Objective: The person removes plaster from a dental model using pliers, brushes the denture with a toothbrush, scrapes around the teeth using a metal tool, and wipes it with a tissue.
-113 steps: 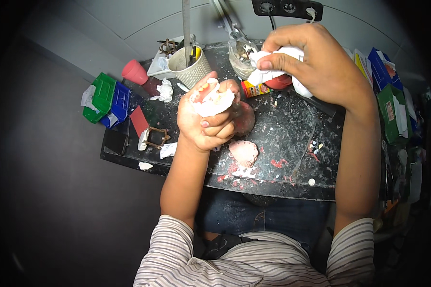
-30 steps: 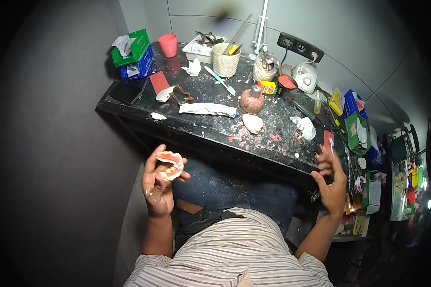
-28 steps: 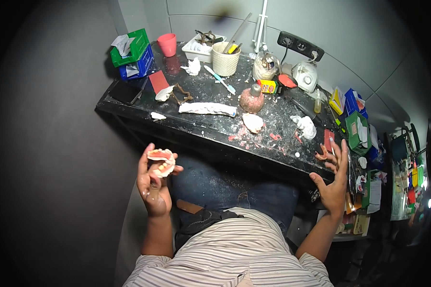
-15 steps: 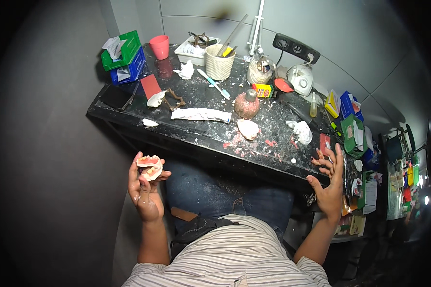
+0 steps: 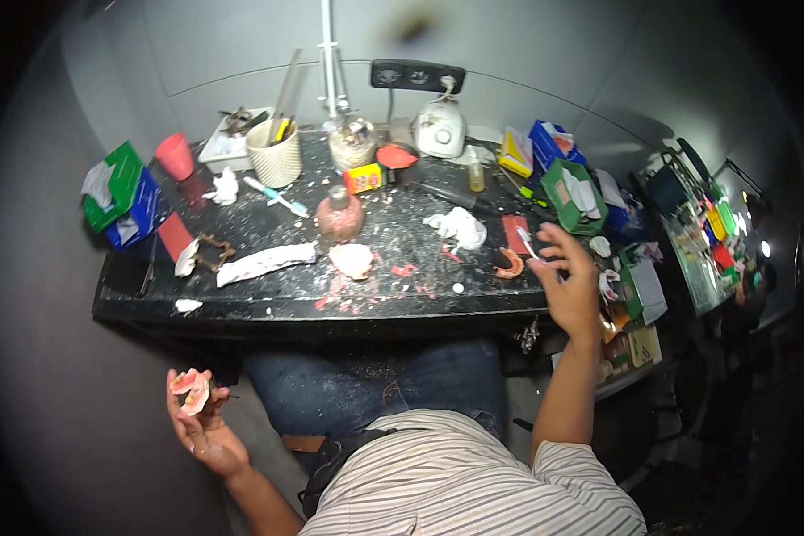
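My left hand (image 5: 205,433), low at the left away from the bench, grips a pink-and-white dental model (image 5: 190,391) with yellowish teeth. My right hand (image 5: 565,277) hovers at the bench's right front with fingers apart and bent. Beside its fingertips are a horseshoe-shaped pink denture (image 5: 509,266) and a slim white tool (image 5: 524,241) on a red sheet (image 5: 513,227); whether the fingers touch them I cannot tell. A crumpled white tissue (image 5: 457,229) sits to their left.
The speckled black bench (image 5: 286,228) holds a pink lump with a metal neck (image 5: 339,217), a white cast (image 5: 351,260), a toothbrush (image 5: 275,196), a woven cup (image 5: 273,161), a pink cup (image 5: 175,154), several bins (image 5: 570,196) and a white machine (image 5: 439,131).
My right hand has let go of the white tissue, which lies on the bench, and moved right. My left hand has dropped down and left with the model. The view has turned right.
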`<state>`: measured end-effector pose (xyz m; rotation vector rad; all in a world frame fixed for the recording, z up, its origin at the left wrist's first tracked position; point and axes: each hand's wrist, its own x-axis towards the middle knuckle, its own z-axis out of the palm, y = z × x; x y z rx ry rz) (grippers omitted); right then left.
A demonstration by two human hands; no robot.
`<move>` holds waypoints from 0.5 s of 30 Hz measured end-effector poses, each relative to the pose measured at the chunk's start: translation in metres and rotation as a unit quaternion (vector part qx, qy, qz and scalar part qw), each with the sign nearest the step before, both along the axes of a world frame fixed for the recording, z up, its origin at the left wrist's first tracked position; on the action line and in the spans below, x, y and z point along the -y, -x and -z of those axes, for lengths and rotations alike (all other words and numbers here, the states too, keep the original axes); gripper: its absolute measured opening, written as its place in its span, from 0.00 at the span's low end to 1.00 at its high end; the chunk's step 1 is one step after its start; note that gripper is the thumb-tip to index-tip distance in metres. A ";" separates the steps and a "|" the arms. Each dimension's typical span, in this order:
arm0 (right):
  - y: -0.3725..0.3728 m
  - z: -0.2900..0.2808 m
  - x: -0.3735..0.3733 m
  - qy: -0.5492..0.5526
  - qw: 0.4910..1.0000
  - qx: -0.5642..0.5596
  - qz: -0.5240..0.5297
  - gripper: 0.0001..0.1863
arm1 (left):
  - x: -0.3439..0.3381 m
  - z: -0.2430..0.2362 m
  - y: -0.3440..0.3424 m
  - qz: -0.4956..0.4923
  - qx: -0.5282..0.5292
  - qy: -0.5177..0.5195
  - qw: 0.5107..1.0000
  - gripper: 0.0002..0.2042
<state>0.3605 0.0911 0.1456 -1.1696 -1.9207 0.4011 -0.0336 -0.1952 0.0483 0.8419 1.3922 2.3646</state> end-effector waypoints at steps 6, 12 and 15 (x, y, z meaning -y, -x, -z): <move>0.024 0.022 0.018 0.089 0.986 -0.042 -0.135 0.13 | -0.014 -0.019 -0.025 0.006 -0.001 0.013 1.000 0.38; 0.024 0.024 0.029 0.134 0.958 -0.033 -0.251 0.14 | -0.030 -0.026 -0.051 0.073 0.014 0.023 0.997 0.39; 0.014 0.018 0.026 0.118 0.965 -0.037 -0.232 0.14 | -0.030 -0.030 -0.051 0.133 -0.016 0.027 0.991 0.39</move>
